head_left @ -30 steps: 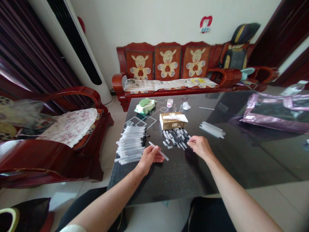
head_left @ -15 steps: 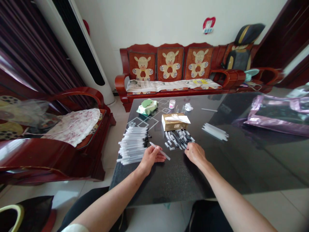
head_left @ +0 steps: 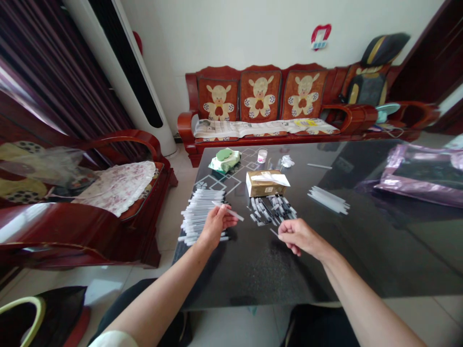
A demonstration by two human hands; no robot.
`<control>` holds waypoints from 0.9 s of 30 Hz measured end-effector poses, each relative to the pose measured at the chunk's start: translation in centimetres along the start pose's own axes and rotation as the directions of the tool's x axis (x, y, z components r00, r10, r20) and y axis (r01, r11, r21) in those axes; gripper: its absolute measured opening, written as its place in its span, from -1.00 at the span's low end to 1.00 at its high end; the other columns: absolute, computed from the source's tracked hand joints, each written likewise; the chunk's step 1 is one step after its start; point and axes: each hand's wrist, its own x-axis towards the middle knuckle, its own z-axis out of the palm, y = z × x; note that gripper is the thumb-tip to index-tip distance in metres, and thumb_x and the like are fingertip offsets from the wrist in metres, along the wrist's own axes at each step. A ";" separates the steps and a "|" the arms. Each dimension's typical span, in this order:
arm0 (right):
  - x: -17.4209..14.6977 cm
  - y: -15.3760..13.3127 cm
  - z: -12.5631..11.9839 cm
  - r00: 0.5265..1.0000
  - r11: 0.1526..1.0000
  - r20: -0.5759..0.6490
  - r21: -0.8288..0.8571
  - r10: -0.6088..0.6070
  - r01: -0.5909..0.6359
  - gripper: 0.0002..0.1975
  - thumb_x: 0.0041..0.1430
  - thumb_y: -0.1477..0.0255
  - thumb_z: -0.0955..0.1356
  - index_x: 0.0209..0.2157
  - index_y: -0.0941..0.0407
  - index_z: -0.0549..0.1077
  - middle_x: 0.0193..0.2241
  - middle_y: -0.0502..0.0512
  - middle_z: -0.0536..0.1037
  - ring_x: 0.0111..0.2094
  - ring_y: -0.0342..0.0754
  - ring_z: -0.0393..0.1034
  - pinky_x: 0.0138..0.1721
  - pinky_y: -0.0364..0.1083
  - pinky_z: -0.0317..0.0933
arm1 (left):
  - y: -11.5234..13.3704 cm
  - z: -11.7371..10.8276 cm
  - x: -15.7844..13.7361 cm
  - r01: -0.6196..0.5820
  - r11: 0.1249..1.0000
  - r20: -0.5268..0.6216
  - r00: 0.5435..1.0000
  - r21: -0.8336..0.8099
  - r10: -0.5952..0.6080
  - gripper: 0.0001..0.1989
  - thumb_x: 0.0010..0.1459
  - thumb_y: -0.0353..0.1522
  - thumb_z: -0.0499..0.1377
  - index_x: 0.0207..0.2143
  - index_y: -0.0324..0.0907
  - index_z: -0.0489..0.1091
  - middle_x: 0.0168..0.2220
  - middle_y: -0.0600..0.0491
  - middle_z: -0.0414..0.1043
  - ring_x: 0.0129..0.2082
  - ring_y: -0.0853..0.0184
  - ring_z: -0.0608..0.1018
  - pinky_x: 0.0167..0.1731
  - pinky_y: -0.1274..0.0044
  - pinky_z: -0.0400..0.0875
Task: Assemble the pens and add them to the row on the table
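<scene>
My left hand [head_left: 216,224] is closed on a white pen barrel [head_left: 234,214], which slants across the fingers with one end sticking out to the right. My right hand [head_left: 298,236] pinches a thin pen part [head_left: 274,233]; it is too small to tell which part. Beyond the right hand lies a loose heap of short clear-and-black pen pieces [head_left: 269,210]. Under and left of my left hand, many white pens [head_left: 200,207] with dark ends are stacked in rows. Farther right, several white barrels [head_left: 328,199] lie side by side.
Behind the heap stands a gold tissue box [head_left: 265,188]. A green wipes pack [head_left: 224,161], a small white cup [head_left: 262,155], a crumpled tissue [head_left: 287,161] and a single white barrel [head_left: 319,166] lie farther back on the dark table [head_left: 260,279]. Pink plastic packaging [head_left: 423,178] covers the right side.
My right hand has drawn back from the heap toward me, now with a thin pen part in its fingertips. My left hand, still holding the barrel, has shifted slightly up and left.
</scene>
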 end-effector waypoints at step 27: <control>-0.1 -0.7 1.1 0.990 0.993 0.138 -0.115 0.016 0.000 -0.88 -0.04 0.39 0.30 -0.47 0.17 0.36 -0.69 -0.08 0.38 -0.76 -0.25 0.23 -0.80 -0.31 0.06 | 0.1 0.1 0.0 0.016 0.995 0.028 0.999 0.095 -0.019 -0.70 0.08 -0.20 0.17 -0.29 -0.27 0.30 -0.44 -0.05 0.50 -0.50 0.35 0.55 -0.46 0.55 0.45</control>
